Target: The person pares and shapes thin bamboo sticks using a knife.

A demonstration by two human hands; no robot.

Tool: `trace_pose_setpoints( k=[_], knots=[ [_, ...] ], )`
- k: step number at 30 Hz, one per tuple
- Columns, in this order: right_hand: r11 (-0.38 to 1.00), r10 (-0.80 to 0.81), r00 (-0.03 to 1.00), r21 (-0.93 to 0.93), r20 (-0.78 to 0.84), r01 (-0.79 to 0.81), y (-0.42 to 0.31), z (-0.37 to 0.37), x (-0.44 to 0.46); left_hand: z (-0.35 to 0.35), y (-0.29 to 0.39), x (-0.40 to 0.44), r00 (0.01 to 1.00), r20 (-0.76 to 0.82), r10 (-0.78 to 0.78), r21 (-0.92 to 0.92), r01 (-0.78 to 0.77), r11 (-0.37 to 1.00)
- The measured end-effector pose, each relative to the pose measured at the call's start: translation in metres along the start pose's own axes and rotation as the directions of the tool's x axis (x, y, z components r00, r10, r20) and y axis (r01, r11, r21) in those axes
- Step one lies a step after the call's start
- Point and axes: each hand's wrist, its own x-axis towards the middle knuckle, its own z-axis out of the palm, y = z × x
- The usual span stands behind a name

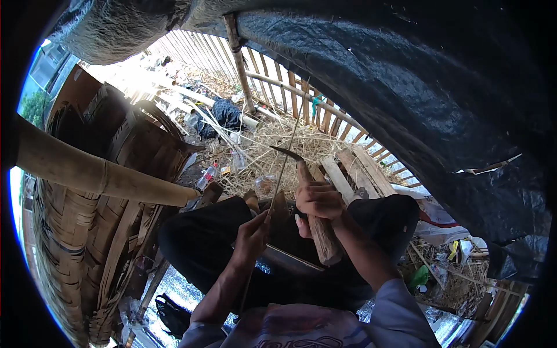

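Note:
My left hand (pixel 251 236) pinches a thin bamboo strip (pixel 281 178) that rises away from me, its far end up toward the fence. My right hand (pixel 319 200) is wrapped round the thick wooden handle of a knife (pixel 323 240) with a short, dark, curved blade. The blade points left, and in this view its hooked part lies across or very near the strip; whether they touch I cannot tell. Both hands are above my lap, where a flat board-like piece (pixel 293 256) rests, partly hidden by my hands and the knife.
A bamboo pole (pixel 104 174) juts in from the left beside stacked woven bamboo panels (pixel 75 232). Straw-like shavings (pixel 261 145), plastic bottles and black bags litter the ground ahead. A slatted fence (pixel 290 93) stands beyond. Dark sheeting (pixel 418 87) hangs at the right, near wooden planks (pixel 371 171).

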Motion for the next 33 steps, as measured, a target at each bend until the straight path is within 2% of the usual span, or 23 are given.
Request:
trace_pose_setpoints(
  k=[1,6,8,10,14,16,22,25,28,30,33],
  knots=[
    [0.997,0.029,1.0,-0.068,0.011,-0.028,0.004,-0.004,0.004,0.0,0.0,0.003,1.0,0.008,0.008,-0.023,-0.007,1.0],
    [0.997,0.043,0.999,-0.067,0.0,-0.043,0.003,-0.006,0.01,0.001,0.003,0.002,1.0,0.007,-0.002,0.011,0.002,1.0],
    [0.999,0.01,1.0,0.046,0.026,-0.011,-0.012,-0.003,0.009,0.001,0.004,0.001,1.0,0.003,0.005,0.01,-0.005,1.0],
    [0.998,-0.005,1.0,0.057,0.028,0.004,-0.012,-0.001,0.007,0.001,0.006,0.001,1.0,0.024,-0.008,-0.051,0.009,0.999],
    [0.995,0.091,0.995,-0.042,0.033,-0.09,0.007,-0.012,0.003,0.002,0.007,-0.002,0.997,0.078,-0.017,0.042,0.014,0.999],
    [0.991,0.108,0.993,-0.077,-0.046,-0.111,0.008,-0.014,0.007,0.001,0.003,-0.002,0.996,0.086,0.002,0.05,-0.006,0.999],
    [0.993,0.037,0.999,0.11,0.026,-0.039,-0.02,-0.006,0.003,0.002,0.013,-0.005,0.996,0.078,-0.049,-0.029,0.052,0.998],
    [0.997,0.07,0.997,-0.04,0.014,-0.069,-0.006,-0.012,0.003,0.002,0.012,-0.006,0.995,0.086,-0.047,-0.021,0.049,0.999],
    [0.994,0.097,0.995,-0.054,-0.015,-0.098,0.001,-0.018,0.007,-0.001,0.009,-0.005,0.995,0.09,-0.048,-0.009,0.049,0.999],
    [0.997,0.064,0.997,-0.037,-0.038,-0.065,-0.009,-0.016,0.01,-0.003,0.009,-0.002,0.995,0.091,-0.038,-0.027,0.041,0.999],
    [0.995,0.019,1.0,0.1,-0.004,-0.019,-0.02,-0.012,0.006,-0.005,0.007,-0.002,0.996,0.084,-0.042,-0.076,0.048,0.996]
  ],
)
